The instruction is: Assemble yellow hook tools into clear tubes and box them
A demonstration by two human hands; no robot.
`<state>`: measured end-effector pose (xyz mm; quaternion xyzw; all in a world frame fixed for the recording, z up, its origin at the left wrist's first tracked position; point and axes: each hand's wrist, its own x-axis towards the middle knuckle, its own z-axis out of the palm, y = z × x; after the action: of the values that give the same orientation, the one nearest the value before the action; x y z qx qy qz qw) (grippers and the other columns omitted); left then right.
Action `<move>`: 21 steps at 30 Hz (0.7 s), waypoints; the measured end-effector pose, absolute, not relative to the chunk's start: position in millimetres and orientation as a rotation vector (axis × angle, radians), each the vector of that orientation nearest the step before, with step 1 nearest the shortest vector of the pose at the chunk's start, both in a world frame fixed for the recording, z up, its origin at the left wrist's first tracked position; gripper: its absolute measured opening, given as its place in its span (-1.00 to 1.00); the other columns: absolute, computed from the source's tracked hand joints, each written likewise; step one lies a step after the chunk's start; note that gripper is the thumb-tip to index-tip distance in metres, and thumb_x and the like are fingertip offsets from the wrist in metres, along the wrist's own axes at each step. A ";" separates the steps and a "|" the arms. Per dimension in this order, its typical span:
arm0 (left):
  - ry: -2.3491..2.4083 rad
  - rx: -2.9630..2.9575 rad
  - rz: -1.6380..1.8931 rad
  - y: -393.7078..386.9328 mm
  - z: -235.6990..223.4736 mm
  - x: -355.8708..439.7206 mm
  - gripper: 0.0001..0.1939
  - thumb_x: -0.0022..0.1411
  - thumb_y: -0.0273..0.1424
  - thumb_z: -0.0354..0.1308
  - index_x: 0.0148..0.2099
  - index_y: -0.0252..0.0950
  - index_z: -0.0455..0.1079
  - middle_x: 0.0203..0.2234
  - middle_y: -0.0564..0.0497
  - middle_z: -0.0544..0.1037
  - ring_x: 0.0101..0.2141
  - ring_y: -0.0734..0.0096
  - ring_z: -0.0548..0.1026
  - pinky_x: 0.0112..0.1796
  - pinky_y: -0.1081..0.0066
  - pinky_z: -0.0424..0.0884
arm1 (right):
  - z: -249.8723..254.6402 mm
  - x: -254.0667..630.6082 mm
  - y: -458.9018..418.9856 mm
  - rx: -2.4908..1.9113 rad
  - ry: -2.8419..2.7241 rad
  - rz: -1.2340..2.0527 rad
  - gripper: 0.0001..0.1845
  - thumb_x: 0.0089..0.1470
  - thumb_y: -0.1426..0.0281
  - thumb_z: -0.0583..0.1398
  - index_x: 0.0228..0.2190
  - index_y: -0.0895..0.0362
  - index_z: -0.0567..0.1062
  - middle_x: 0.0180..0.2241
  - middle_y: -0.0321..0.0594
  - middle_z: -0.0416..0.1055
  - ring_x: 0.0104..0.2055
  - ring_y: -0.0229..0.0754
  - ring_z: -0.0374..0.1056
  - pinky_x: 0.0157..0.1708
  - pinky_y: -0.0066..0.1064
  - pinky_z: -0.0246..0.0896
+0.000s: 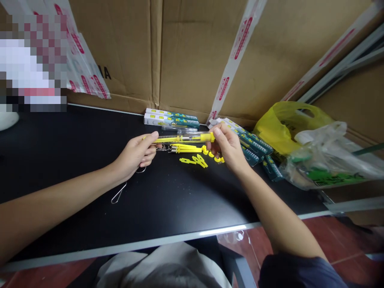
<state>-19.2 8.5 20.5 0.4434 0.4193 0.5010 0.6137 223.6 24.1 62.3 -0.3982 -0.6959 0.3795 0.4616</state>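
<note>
Both hands hold a clear tube with yellow parts (pixel 190 138) level above the black table. My left hand (pixel 136 154) is closed round its left end, thumb on top. At the other end, my right hand (pixel 226 146) pinches the yellow end piece. Just behind and below the tube lie yellow sticks with metal ends (pixel 189 149), flat yellow tabs (pixel 196 161) and small yellow caps (pixel 218 159). More clear tubes (pixel 178 129) rest behind it. A bent metal wire hook (pixel 119 194) lies below my left wrist; another wire shows partly beside that hand.
Printed white-and-green boxes (pixel 171 119) stand along the back, with more boxes (pixel 255 143) at the right. A yellow plastic bag (pixel 291 124) and a filled clear bag (pixel 333 164) sit at the right end. Large taped cardboard (pixel 189 52) walls the table's (pixel 168 216) rear side.
</note>
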 end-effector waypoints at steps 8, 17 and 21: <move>0.968 0.920 1.176 11.8 23.2 -21.4 -0.64 0.31 -0.21 0.08 -0.43 -0.37 0.32 -0.70 0.24 0.02 -0.76 0.77 -0.02 -0.76 0.67 -0.07 | 67.1 248.3 46.5 -1.056 -1.792 0.655 -0.54 0.20 -0.03 0.04 -0.37 0.11 0.40 -0.56 -0.32 0.36 -0.63 -0.38 0.18 -0.72 -0.55 -0.02; 0.962 0.886 1.135 12.9 19.8 -21.3 -0.58 0.23 -0.10 0.14 -0.48 -0.36 0.35 -0.74 0.22 0.07 -0.76 0.73 0.02 -0.76 0.66 0.01 | 69.0 238.2 30.7 -0.821 -1.922 0.920 -0.60 0.09 0.20 0.27 -0.06 0.05 0.37 -0.29 -0.25 0.43 -0.44 -0.32 0.36 -0.62 -0.53 0.25; 0.972 0.924 1.124 11.4 20.6 -20.9 -0.56 0.20 -0.06 0.15 -0.45 -0.36 0.38 -0.75 0.20 0.16 -0.75 0.69 0.12 -0.71 0.63 0.21 | 68.7 234.9 30.1 -0.812 -1.868 0.965 -0.64 0.05 0.20 0.30 -0.17 0.09 0.40 -0.34 -0.27 0.45 -0.49 -0.35 0.36 -0.64 -0.55 0.28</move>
<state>-20.9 11.4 20.6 0.4053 0.4261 0.4931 0.6411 234.9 30.1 68.7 -0.3253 -0.7484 0.3867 0.4295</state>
